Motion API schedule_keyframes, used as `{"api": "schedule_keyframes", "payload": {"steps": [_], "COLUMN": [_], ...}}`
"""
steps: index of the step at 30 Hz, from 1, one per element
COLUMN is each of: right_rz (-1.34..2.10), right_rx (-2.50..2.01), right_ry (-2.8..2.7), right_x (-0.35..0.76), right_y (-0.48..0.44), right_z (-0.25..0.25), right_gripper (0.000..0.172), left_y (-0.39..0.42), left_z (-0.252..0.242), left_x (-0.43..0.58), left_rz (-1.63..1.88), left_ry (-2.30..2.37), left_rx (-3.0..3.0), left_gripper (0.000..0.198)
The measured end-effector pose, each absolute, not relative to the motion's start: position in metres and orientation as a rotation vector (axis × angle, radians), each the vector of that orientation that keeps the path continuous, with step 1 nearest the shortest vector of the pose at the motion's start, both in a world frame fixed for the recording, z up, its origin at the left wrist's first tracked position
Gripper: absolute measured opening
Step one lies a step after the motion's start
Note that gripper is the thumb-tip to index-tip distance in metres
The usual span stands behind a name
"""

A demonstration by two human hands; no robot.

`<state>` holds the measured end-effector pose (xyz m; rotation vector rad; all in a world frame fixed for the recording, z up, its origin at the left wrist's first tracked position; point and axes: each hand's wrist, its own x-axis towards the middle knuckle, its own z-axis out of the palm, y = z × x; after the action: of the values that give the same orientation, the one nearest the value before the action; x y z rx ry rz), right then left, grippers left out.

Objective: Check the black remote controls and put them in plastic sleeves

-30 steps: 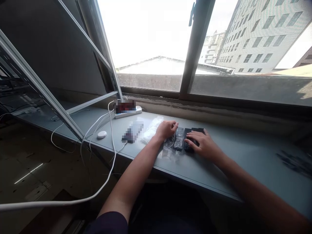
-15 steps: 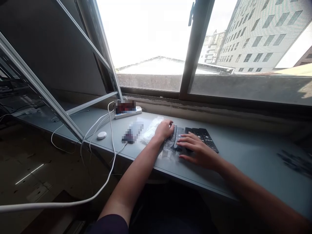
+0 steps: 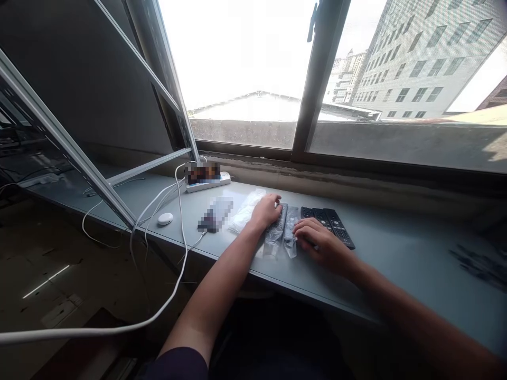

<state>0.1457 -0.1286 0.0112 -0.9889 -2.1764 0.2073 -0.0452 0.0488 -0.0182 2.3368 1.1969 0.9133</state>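
My left hand point(image 3: 267, 211) rests palm down at the upper end of a dark remote control in a clear plastic sleeve point(image 3: 277, 228), fingers loosely bent and apart. A second sleeved remote control point(image 3: 292, 224) lies alongside, its sleeve's loose end towards me. At its right edge is my right hand point(image 3: 317, 240), with bent fingertips touching or just beside the sleeve and no grip visible. Black bare remote controls point(image 3: 338, 227) lie side by side beyond the right hand, which partly covers them. Left of my left hand is a pile of clear plastic sleeves point(image 3: 245, 214).
A blurred-out phone-like object point(image 3: 216, 215) with a cable lies to the left, near a round white item point(image 3: 165, 219). Behind stands a white power strip point(image 3: 208, 182). White cables hang over the table edge beside a metal frame point(image 3: 99, 179). Dark objects point(image 3: 477, 264) lie far right.
My right hand has drawn slightly right and its spread fingers have bent in, uncovering the second sleeved remote control. My left hand stays in nearly the same place.
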Motion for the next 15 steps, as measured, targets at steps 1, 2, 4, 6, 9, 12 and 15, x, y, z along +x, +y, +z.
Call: {"api": "schedule_keyframes", "payload": {"steps": [1, 2, 4, 6, 9, 12, 15], "right_rz": [0.207, 0.211, 0.249, 0.316, 0.369, 0.333, 0.263], "right_rx": [-1.01, -1.029, -1.06, -1.087, -1.132, -1.114, -1.039], "right_ry": [-2.146, -2.11, -2.036, -1.974, -1.898, -1.86, -1.853], "right_x": [0.145, 0.145, 0.145, 0.145, 0.144, 0.141, 0.138], "right_y": [-0.129, -0.13, -0.132, -0.134, -0.138, -0.139, -0.14], "right_z": [0.011, 0.011, 0.012, 0.014, 0.017, 0.018, 0.017], "right_gripper": [0.014, 0.013, 0.014, 0.016, 0.018, 0.019, 0.016], "left_y": [0.049, 0.049, 0.048, 0.047, 0.042, 0.036, 0.031], "left_z": [-0.018, -0.018, -0.016, -0.013, -0.004, 0.003, 0.008], "left_x": [-0.045, -0.045, -0.045, -0.043, -0.041, -0.039, -0.039], "left_rz": [0.922, 0.933, 0.957, 0.977, 0.991, 0.998, 1.036], "left_ry": [1.194, 1.19, 1.183, 1.201, 1.197, 1.089, 1.042], "left_rx": [2.335, 2.333, 2.327, 2.286, 2.139, 2.006, 1.966], "left_gripper": [0.03, 0.03, 0.03, 0.025, 0.023, 0.03, 0.034]}}
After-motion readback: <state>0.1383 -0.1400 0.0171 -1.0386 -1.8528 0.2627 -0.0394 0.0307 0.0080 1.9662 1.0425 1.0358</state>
